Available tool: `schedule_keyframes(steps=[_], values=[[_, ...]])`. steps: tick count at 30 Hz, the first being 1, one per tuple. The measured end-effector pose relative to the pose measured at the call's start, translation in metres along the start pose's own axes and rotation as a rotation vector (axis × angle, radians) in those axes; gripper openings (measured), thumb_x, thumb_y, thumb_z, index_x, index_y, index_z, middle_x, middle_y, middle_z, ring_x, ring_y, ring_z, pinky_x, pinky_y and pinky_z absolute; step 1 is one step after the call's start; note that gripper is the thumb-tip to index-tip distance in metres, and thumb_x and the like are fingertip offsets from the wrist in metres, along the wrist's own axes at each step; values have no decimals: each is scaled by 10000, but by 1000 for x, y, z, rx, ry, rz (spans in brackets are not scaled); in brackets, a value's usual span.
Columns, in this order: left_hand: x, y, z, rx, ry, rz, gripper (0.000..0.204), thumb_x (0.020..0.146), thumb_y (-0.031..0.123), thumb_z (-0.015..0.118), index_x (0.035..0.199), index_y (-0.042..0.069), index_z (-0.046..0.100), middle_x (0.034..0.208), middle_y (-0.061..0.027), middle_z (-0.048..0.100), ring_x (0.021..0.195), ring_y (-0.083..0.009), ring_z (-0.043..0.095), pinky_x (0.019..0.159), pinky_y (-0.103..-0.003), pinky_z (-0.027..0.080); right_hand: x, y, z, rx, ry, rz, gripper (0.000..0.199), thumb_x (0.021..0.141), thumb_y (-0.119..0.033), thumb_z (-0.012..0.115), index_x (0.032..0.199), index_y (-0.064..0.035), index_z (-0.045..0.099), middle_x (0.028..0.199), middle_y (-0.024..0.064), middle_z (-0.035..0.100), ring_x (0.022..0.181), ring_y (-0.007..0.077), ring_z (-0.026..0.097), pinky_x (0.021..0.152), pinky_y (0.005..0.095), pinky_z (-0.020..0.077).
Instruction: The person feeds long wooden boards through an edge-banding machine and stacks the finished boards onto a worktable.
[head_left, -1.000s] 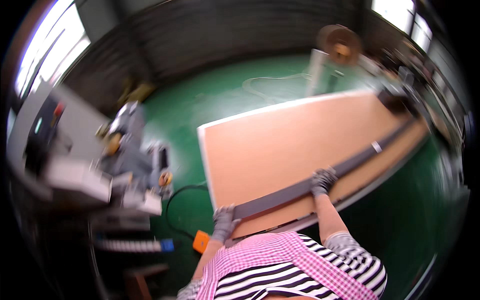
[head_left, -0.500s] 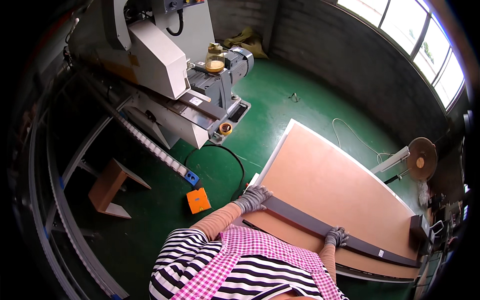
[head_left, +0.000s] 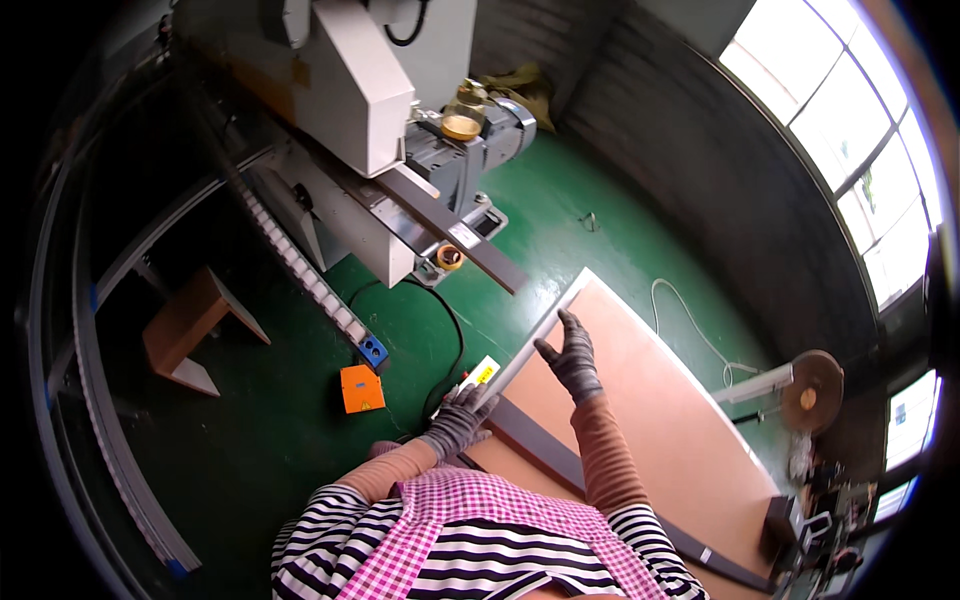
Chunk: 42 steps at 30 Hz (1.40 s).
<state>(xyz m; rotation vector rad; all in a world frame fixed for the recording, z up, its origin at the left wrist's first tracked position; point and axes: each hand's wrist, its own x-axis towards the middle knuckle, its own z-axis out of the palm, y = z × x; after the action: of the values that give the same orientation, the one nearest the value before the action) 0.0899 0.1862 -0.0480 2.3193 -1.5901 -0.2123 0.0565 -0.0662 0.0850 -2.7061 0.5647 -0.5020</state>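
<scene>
A green workshop floor point(head_left: 560, 215) holds a large grey machine point(head_left: 390, 130) and an orange box point(head_left: 361, 388). On the stacked tan board point(head_left: 640, 400), the gloved left hand point(head_left: 458, 422) curls over the board's corner; the right hand point(head_left: 573, 355) lies spread, grasping its long edge.

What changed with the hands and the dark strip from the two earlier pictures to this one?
Both gloved hands have left the dark strip, which now lies untouched across the tan panel. The left hand has moved to the panel's near corner, and the right hand rests further along its pale end edge. Whether either has closed a grip on the panel is unclear. The panel, the strip across it and the orange box on the floor stayed put.
</scene>
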Motion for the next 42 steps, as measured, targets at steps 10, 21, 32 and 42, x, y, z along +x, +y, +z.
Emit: schedule_keyframes(steps=[10, 21, 32, 42], values=[[-69, -52, -20, -146, 289, -383, 787, 789, 423, 666, 1433, 116, 334, 1459, -225, 275, 1245, -410, 391, 1049, -486, 316, 113, -63, 41, -198, -261, -23, 984, 658, -423, 806, 1420, -34, 320, 1421, 227, 385, 1298, 369, 391, 1098, 453, 278], [-36, -26, -53, -261, 192, -270, 678, 853, 364, 602, 1410, 57, 369, 1447, -225, 326, 1272, -383, 408, 1070, -445, 327, 53, 26, 2, -205, -315, 127, 789, 672, -368, 805, 1314, -75, 452, 1149, 182, 592, 1088, 353, 563, 937, 456, 423], [-13, -27, -67, -194, 140, -143, 740, 818, 309, 644, 1442, 80, 316, 1461, -218, 303, 1274, -402, 393, 1080, -451, 316, -34, 85, -63, -142, -229, 223, 743, 653, -327, 815, 1291, -124, 493, 1135, 123, 613, 1103, 320, 550, 963, 436, 377], [114, -79, -138, 56, 327, 82, 949, 697, 266, 755, 1477, 88, 243, 1480, -208, 283, 1343, -386, 306, 1121, -456, 230, -93, 137, -111, -211, -324, 516, 698, 702, -319, 792, 1322, -199, 494, 1284, 63, 564, 1257, 261, 474, 1126, 515, 180]])
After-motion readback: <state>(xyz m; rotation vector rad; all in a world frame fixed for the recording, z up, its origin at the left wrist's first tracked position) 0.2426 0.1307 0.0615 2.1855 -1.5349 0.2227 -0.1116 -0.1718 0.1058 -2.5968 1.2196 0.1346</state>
